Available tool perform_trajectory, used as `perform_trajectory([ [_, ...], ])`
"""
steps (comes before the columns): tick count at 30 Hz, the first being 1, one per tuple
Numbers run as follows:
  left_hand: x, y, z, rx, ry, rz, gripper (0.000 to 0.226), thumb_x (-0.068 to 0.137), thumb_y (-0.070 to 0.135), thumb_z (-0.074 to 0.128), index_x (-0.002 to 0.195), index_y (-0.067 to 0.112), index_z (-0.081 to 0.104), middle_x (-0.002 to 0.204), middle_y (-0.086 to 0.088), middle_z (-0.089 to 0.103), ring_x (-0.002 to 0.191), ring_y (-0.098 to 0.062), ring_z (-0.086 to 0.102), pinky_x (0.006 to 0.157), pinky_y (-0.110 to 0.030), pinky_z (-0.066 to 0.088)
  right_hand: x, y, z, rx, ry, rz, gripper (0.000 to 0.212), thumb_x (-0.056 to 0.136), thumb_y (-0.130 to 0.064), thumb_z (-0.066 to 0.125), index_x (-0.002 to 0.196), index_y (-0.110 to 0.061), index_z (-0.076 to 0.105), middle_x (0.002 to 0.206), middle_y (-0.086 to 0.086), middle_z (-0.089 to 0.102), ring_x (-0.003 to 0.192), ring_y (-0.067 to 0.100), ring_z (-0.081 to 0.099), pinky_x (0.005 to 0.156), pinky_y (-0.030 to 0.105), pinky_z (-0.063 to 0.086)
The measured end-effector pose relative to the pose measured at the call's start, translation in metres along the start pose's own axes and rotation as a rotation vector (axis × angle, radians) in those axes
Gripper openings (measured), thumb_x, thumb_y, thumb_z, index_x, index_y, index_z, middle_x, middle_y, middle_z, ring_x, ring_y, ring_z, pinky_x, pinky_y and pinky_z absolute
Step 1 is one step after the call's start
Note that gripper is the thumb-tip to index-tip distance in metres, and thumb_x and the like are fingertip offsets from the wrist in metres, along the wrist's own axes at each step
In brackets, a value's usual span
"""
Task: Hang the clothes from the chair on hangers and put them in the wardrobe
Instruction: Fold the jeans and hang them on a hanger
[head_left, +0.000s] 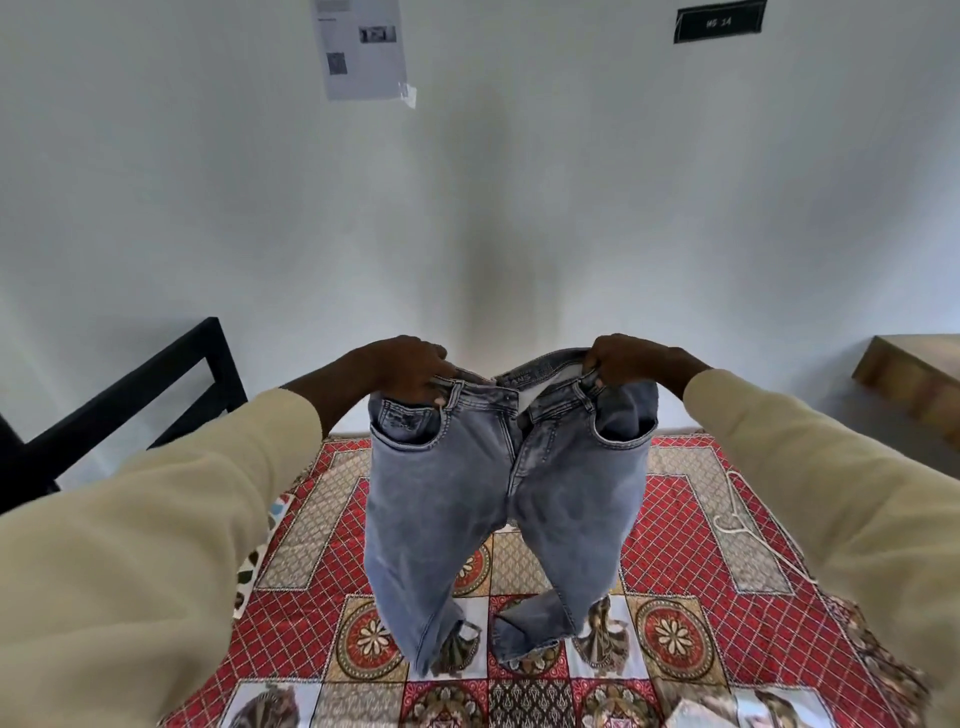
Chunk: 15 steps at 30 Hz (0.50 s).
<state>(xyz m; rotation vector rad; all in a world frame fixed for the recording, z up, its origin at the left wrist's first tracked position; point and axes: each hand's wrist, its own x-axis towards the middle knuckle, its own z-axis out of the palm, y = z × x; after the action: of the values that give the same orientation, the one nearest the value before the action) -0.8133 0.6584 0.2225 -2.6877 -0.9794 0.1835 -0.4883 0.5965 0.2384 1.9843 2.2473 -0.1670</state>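
A pair of faded blue-grey denim jeans (498, 499) hung front-out in the air above a bed, the waistband open and slack, both legs dropping straight with their frayed hems brushing the bedspread (691, 525). The bedspread was a printed cotton cloth in red lattice, beige panels and round floral medallions. The left hand (402, 371) gripped the waistband at one side, fingers (436, 397) curled tight over the hem by the front pocket. The right hand (626, 358) pinched the other side the same way, its fingers closed on the denim near a belt loop. Both arms wore soft cream sleeves. A thin white hanger (740, 525) lay on the bedspread to the right, apart from the jeans.
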Motion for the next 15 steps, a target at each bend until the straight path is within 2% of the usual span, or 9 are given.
perform_trajectory([
  [3, 0.003, -0.004, 0.005, -0.090, 0.077, -0.134, 0.030, 0.094, 0.036, 0.056, 0.115, 0.016, 0.062, 0.111, -0.008, 0.061, 0.104, -0.031, 0.062, 0.078, -0.036, 0.046, -0.002, 0.002, -0.009, 0.013, 0.030, -0.031, 0.039, 0.082, 0.002, 0.054, 0.114, -0.009, 0.071, 0.114, 0.014, 0.067, 0.110, 0.030, 0.058, 0.088, 0.030, 0.044],
  [6, 0.002, -0.015, 0.008, -0.285, 0.209, -0.307, 0.006, 0.088, 0.021, 0.058, 0.087, 0.015, 0.061, 0.103, -0.010, 0.066, 0.102, -0.034, 0.061, 0.078, -0.036, 0.045, -0.008, 0.004, -0.020, 0.090, 0.083, 0.066, 0.023, 0.086, -0.010, 0.057, 0.105, -0.010, 0.071, 0.097, 0.005, 0.069, 0.087, 0.021, 0.061, 0.074, 0.026, 0.046],
  [7, 0.002, -0.023, 0.010, -0.336, 0.254, -0.366, 0.011, 0.087, 0.017, 0.058, 0.077, 0.019, 0.054, 0.097, -0.012, 0.066, 0.097, -0.035, 0.062, 0.073, -0.035, 0.044, -0.010, 0.002, -0.023, 0.091, 0.123, 0.076, 0.019, 0.089, -0.016, 0.057, 0.100, -0.009, 0.071, 0.093, 0.005, 0.068, 0.083, 0.020, 0.061, 0.069, 0.025, 0.046],
  [9, 0.001, -0.036, 0.009, -0.416, 0.299, -0.469, 0.025, 0.087, 0.016, 0.057, 0.068, 0.022, 0.041, 0.093, -0.011, 0.065, 0.091, -0.034, 0.061, 0.069, -0.032, 0.039, -0.007, 0.006, -0.025, 0.157, 0.217, 0.067, 0.024, 0.092, -0.022, 0.054, 0.090, -0.004, 0.070, 0.093, 0.011, 0.068, 0.081, 0.022, 0.059, 0.065, 0.027, 0.043],
  [13, 0.003, -0.046, -0.011, -0.480, 0.283, -0.535, 0.026, 0.084, 0.015, 0.054, 0.064, 0.022, 0.039, 0.084, -0.006, 0.058, 0.086, -0.033, 0.057, 0.068, -0.032, 0.039, 0.003, 0.013, -0.034, 0.247, 0.345, 0.012, 0.032, 0.092, -0.026, 0.062, 0.065, -0.010, 0.052, 0.075, 0.010, 0.055, 0.075, 0.024, 0.051, 0.059, 0.030, 0.034],
  [15, 0.008, -0.045, -0.019, -0.497, 0.280, -0.528, 0.027, 0.086, 0.015, 0.054, 0.064, 0.021, 0.038, 0.080, -0.004, 0.053, 0.085, -0.031, 0.056, 0.068, -0.032, 0.037, 0.005, 0.009, -0.036, 0.281, 0.427, 0.006, 0.036, 0.092, -0.031, 0.064, 0.066, -0.012, 0.048, 0.076, 0.011, 0.056, 0.078, 0.027, 0.055, 0.063, 0.033, 0.035],
])
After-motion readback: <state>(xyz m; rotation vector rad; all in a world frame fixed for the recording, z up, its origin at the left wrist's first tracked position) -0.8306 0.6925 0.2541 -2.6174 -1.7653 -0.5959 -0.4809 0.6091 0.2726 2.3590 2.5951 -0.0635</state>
